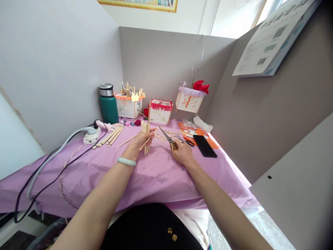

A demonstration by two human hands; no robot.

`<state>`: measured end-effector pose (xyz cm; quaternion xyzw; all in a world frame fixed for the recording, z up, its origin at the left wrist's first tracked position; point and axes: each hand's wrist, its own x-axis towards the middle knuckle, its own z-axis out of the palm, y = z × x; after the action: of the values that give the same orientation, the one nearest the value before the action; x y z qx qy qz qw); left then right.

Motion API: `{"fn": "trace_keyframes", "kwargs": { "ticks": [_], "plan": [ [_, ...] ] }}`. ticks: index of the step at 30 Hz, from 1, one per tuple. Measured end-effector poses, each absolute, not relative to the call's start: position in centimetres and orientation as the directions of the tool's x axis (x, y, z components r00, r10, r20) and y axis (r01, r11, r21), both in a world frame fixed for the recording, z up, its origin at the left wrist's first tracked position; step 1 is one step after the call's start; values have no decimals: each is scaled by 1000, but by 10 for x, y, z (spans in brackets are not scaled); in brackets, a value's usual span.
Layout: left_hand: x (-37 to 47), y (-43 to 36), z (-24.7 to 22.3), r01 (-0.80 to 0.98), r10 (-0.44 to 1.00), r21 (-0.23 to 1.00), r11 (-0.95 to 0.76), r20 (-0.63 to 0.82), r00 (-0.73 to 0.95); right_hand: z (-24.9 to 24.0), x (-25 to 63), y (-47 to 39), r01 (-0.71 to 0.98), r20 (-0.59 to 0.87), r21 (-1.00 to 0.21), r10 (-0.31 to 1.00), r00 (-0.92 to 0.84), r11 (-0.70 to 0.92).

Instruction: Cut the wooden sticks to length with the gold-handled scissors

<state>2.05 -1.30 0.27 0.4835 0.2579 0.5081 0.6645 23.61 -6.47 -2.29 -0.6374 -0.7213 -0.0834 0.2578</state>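
My left hand is closed around a small bundle of flat wooden sticks, held upright over the cloth. One thinner stick crosses the bundle at a slant. In my right hand are gold-handled scissors; the fingers are wrapped round the handles, and the blades point up and left toward the thin stick's end. Cut stick pieces lie scattered on the cloth behind the scissors. A second pair of scissors with dark handles rests just behind my right hand.
A purple cloth covers the desk. Long wooden sticks lie left, near a power strip with cables. A teal bottle and decorated boxes stand at the back. At right are a phone and orange paper.
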Motion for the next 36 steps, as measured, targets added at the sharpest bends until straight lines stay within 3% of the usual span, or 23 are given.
{"fn": "trace_keyframes", "kwargs": {
  "ticks": [36],
  "plan": [
    [21,-14,5,-442,943,897,21,128,306,-27,237,-64,971,467,-185,883,-52,154]
  ]
}}
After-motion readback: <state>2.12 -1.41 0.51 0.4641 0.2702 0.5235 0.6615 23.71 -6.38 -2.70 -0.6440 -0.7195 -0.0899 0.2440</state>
